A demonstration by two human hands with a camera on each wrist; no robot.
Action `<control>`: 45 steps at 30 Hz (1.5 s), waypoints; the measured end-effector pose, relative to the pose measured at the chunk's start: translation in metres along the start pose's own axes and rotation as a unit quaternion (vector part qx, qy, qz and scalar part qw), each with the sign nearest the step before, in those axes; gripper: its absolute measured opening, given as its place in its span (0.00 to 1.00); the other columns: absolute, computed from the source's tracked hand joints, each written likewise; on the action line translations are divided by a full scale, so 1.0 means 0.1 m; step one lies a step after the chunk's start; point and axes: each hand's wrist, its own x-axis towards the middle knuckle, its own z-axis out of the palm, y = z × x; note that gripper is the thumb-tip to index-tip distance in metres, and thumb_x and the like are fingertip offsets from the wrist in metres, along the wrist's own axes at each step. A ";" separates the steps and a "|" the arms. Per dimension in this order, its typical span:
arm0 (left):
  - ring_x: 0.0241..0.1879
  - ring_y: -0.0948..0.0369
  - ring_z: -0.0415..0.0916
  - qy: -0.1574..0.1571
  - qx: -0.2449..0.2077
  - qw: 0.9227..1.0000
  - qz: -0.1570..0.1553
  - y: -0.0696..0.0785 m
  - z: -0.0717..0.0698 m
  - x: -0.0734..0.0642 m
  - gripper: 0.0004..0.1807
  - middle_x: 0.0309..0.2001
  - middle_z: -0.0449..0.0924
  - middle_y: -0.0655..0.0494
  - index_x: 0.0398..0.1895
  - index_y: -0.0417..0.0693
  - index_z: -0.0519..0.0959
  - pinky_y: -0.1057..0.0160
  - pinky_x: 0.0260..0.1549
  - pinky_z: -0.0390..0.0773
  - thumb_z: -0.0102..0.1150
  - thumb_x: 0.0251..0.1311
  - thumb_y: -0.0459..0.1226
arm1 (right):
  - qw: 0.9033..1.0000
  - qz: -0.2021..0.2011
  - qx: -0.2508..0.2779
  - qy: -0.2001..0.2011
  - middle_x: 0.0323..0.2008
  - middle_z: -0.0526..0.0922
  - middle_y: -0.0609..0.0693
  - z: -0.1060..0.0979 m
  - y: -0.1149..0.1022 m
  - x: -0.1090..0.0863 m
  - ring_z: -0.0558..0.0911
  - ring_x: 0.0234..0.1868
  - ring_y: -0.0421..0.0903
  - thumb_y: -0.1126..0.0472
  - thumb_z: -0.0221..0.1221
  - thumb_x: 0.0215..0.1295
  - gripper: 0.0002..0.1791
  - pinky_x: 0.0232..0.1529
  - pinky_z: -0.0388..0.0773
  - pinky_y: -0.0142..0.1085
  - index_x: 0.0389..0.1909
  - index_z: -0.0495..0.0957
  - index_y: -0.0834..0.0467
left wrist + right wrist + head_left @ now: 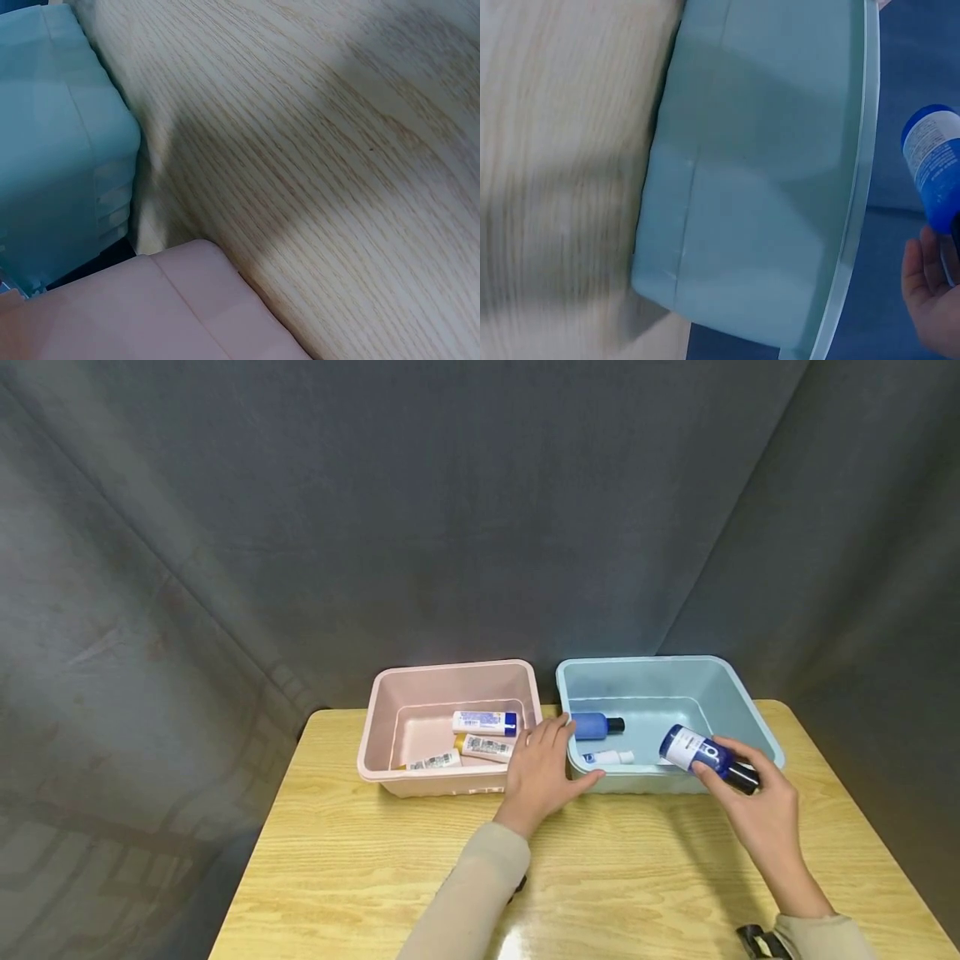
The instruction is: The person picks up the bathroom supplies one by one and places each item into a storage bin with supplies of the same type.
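My right hand (pixel 768 802) grips a blue bottle (pixel 693 749) with a white label and black cap, tilted above the front right of the light blue bin (pixel 637 670). The bottle (pixel 939 169) also shows at the right edge of the right wrist view, with fingers at its cap end. Between the two bins, my left hand (pixel 536 777) has its fingers spread, fingertips right at the blue bin's left rim. Inside that bin lie another blue bottle (pixel 588 727) with a black cap and a small white tube (pixel 609 757). The left wrist view shows no hand.
Left of the blue bin stands a pink bin (pixel 450 672). It holds a white tube with a blue cap (pixel 483 722) and two white tubes with yellow ends (pixel 486 747). Both bins stand at the back of the wooden table (pixel 360 860), before a dark grey curtain (pixel 465 527).
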 end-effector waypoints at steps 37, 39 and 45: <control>0.69 0.61 0.60 -0.008 -0.003 1.000 -0.006 0.01 -0.04 0.01 0.49 0.73 0.61 0.63 0.73 0.58 0.65 0.55 0.66 0.63 0.33 0.57 0.77 | 0.995 -0.013 -0.072 -0.068 0.54 0.77 0.66 0.07 0.13 0.52 0.70 0.41 0.28 0.51 0.67 0.63 0.30 0.34 0.68 0.15 0.60 0.75 0.65; 0.69 0.61 0.59 -0.006 -0.001 1.000 -0.004 0.01 -0.04 0.01 0.49 0.73 0.61 0.63 0.73 0.58 0.64 0.55 0.66 0.63 0.33 0.57 0.77 | 0.995 -0.015 -0.068 -0.066 0.54 0.78 0.66 0.07 0.13 0.54 0.70 0.40 0.27 0.52 0.67 0.63 0.30 0.35 0.69 0.15 0.60 0.75 0.65; 0.69 0.61 0.59 -0.011 0.002 1.000 -0.006 0.01 -0.04 0.00 0.50 0.73 0.61 0.63 0.73 0.58 0.65 0.55 0.66 0.62 0.33 0.57 0.78 | 0.993 -0.021 -0.089 -0.079 0.54 0.78 0.68 0.05 0.15 0.64 0.76 0.43 0.35 0.50 0.67 0.63 0.30 0.35 0.68 0.15 0.60 0.76 0.65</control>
